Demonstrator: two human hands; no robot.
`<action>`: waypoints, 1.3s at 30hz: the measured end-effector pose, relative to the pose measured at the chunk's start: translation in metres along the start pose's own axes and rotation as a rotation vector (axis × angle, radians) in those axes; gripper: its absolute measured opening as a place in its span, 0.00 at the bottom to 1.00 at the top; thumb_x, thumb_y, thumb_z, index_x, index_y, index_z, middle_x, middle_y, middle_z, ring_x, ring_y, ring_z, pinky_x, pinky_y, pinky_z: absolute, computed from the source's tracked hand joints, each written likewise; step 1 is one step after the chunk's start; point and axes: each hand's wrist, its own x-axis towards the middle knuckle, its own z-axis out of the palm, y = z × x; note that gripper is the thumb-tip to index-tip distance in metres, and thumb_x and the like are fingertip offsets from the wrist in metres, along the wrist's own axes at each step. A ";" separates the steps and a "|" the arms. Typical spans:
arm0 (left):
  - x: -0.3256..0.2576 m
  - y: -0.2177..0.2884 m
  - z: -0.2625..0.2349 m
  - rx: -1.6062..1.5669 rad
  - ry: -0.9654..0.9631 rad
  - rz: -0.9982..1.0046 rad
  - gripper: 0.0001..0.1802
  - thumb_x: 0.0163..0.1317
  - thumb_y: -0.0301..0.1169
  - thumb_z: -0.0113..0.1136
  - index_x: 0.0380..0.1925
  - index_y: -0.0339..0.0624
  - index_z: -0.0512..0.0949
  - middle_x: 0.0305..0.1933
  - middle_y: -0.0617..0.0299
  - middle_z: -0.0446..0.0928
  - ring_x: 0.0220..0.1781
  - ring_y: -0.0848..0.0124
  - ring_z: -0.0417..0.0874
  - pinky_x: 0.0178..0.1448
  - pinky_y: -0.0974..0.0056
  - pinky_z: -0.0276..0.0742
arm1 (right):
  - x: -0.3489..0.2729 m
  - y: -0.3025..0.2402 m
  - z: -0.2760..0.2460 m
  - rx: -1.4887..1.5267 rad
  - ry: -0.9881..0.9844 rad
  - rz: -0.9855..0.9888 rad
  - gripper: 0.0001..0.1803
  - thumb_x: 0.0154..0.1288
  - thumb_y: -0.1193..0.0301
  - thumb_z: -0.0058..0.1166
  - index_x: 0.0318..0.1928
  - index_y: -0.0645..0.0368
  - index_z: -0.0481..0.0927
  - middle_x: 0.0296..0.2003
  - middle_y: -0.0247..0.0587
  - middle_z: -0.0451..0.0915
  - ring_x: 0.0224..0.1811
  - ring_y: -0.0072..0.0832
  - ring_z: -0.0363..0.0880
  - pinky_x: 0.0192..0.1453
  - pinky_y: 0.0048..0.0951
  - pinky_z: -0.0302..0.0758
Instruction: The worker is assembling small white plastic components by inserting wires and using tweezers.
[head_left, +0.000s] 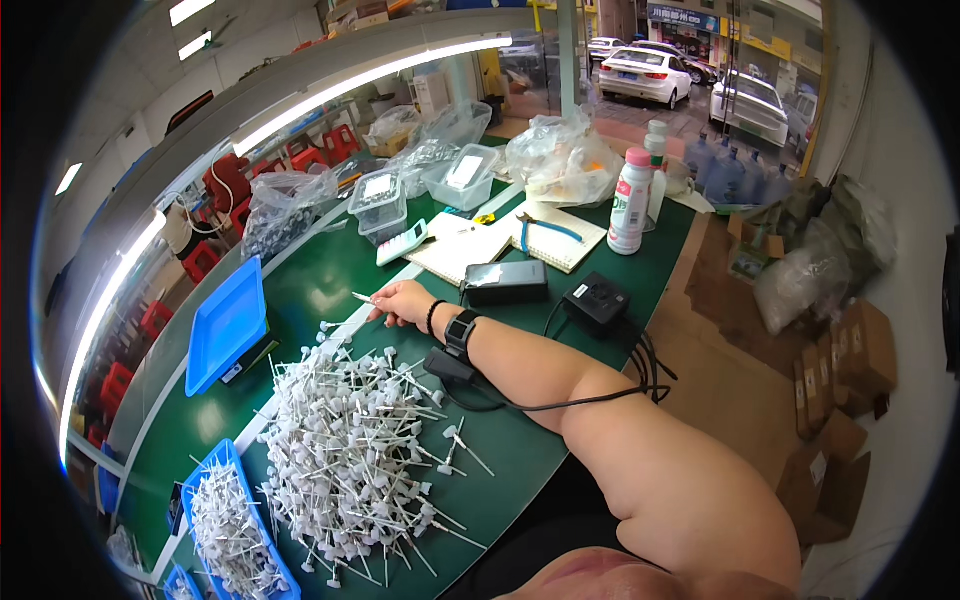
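My right hand [405, 300] reaches forward over the green table [310, 285], palm down, with a black watch on the wrist. Its fingertips pinch a small white stick part [362, 297] just above the table. A big loose pile of the same white stick parts [350, 440] lies on the table below the hand, near my forearm. A blue tray [235, 530] at the lower left holds more of them. My left hand is out of the picture.
A blue scale pan [228, 322] sits left of the hand. Behind it are a calculator [402, 243], notebooks with blue-handled pliers [548, 230], a black device [505, 282], a black adapter [597, 300] with cables, a pink-capped bottle [628, 200], clear boxes [380, 200] and plastic bags.
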 end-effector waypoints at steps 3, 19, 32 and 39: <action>0.000 0.002 0.003 0.013 0.019 -0.004 0.33 0.67 0.46 0.43 0.68 0.59 0.42 0.47 0.57 0.74 0.33 0.56 0.78 0.39 0.51 0.72 | -0.004 -0.002 0.008 -0.022 -0.039 -0.005 0.12 0.65 0.71 0.48 0.47 0.63 0.75 0.34 0.39 0.83 0.19 0.13 0.72 0.20 0.13 0.65; -0.010 0.000 -0.003 0.013 0.133 -0.062 0.29 0.67 0.44 0.43 0.64 0.55 0.47 0.45 0.57 0.74 0.33 0.59 0.77 0.39 0.54 0.71 | -0.005 -0.003 0.009 -0.024 -0.023 0.004 0.12 0.65 0.72 0.47 0.46 0.63 0.76 0.34 0.39 0.83 0.17 0.13 0.72 0.18 0.13 0.65; -0.020 -0.002 0.000 -0.016 0.236 -0.116 0.26 0.67 0.43 0.44 0.61 0.52 0.51 0.43 0.58 0.74 0.33 0.61 0.76 0.38 0.57 0.70 | -0.005 -0.002 0.008 -0.036 -0.022 -0.014 0.11 0.65 0.72 0.49 0.45 0.63 0.77 0.33 0.39 0.83 0.17 0.14 0.72 0.18 0.13 0.65; -0.020 -0.003 -0.003 -0.030 0.275 -0.146 0.24 0.67 0.42 0.44 0.59 0.51 0.53 0.41 0.58 0.74 0.32 0.63 0.75 0.38 0.58 0.70 | -0.006 -0.003 0.009 -0.033 -0.018 -0.011 0.11 0.64 0.72 0.49 0.45 0.63 0.77 0.32 0.39 0.83 0.17 0.14 0.72 0.18 0.13 0.65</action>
